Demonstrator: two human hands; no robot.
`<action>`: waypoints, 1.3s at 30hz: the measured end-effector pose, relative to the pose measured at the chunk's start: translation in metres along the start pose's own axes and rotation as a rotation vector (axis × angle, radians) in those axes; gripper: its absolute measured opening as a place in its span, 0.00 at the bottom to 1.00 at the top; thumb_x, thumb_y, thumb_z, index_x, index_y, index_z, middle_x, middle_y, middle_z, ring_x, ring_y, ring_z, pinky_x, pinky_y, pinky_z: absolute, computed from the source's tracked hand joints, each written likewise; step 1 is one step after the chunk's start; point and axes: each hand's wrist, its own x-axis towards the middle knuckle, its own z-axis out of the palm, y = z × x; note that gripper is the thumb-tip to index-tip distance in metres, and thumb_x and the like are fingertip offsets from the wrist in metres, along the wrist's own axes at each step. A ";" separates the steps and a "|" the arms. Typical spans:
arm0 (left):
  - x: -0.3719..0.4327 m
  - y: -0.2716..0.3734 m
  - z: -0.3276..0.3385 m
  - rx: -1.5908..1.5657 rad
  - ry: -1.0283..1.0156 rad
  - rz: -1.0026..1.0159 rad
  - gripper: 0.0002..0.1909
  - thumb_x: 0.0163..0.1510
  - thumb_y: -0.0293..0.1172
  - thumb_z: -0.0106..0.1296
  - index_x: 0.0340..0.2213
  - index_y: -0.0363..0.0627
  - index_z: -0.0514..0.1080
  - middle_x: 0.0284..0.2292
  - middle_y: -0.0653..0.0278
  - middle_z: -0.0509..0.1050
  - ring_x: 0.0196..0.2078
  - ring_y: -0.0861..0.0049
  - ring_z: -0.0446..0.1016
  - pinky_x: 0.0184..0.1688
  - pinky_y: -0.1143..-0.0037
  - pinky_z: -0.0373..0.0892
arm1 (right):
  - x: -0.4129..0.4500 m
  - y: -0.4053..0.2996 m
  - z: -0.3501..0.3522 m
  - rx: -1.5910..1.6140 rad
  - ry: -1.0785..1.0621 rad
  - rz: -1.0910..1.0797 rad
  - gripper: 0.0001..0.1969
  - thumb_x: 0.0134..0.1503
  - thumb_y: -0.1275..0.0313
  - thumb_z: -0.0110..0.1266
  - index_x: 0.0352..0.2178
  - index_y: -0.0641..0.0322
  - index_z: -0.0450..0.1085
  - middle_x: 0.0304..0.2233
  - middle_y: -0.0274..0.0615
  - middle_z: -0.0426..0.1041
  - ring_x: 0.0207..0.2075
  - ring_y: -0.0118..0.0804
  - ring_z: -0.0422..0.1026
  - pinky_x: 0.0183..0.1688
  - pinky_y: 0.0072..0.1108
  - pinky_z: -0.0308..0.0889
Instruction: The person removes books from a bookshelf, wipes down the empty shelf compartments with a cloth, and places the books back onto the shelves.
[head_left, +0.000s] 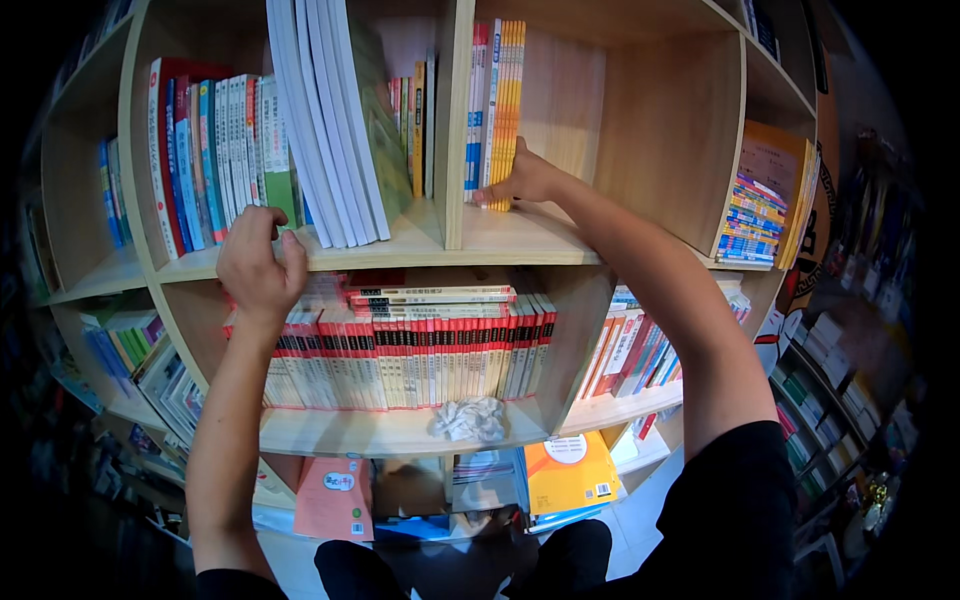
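Observation:
My right hand (529, 176) reaches into the upper right compartment, its thumb and fingers around the lower part of a row of thin yellow books (511, 97). Those stand upright against white, red and blue books (477, 112) beside the wooden divider. My left hand (264, 259) is at the front edge of the wooden shelf (420, 255), fingers curled and thumb raised, holding nothing visible. Just behind it stands a green and white book (277, 165) in a row of upright books (232, 150). Several tall white books (326, 127) lean between my hands.
Below, red-and-black-banded books (420, 360) fill a shelf, with others lying flat on top (431, 292). Crumpled white paper or plastic (470, 418) lies on that shelf's front. Lower down are a pink book (335, 499) and a yellow one (570, 476). Colourful books (754, 221) stand far right.

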 end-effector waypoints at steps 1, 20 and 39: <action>-0.001 -0.001 -0.002 -0.002 -0.005 -0.007 0.05 0.46 0.26 0.46 0.27 0.39 0.67 0.23 0.57 0.66 0.25 0.62 0.68 0.28 0.69 0.63 | -0.002 -0.008 -0.006 0.001 -0.008 0.003 0.57 0.34 0.44 0.71 0.60 0.62 0.53 0.58 0.62 0.49 0.60 0.60 0.54 0.61 0.37 0.57; 0.000 0.000 -0.002 0.039 -0.048 -0.012 0.03 0.46 0.28 0.46 0.24 0.43 0.67 0.20 0.59 0.66 0.24 0.63 0.66 0.26 0.68 0.61 | 0.011 -0.009 -0.029 0.154 -0.213 0.165 0.59 0.37 0.44 0.70 0.63 0.55 0.45 0.54 0.49 0.66 0.54 0.49 0.68 0.51 0.37 0.70; 0.002 0.003 -0.002 0.049 -0.085 0.014 0.04 0.48 0.29 0.45 0.24 0.42 0.66 0.22 0.59 0.67 0.25 0.62 0.66 0.28 0.68 0.61 | 0.021 0.002 -0.032 0.430 0.112 0.193 0.64 0.37 0.44 0.70 0.65 0.58 0.38 0.56 0.57 0.62 0.57 0.53 0.63 0.56 0.39 0.63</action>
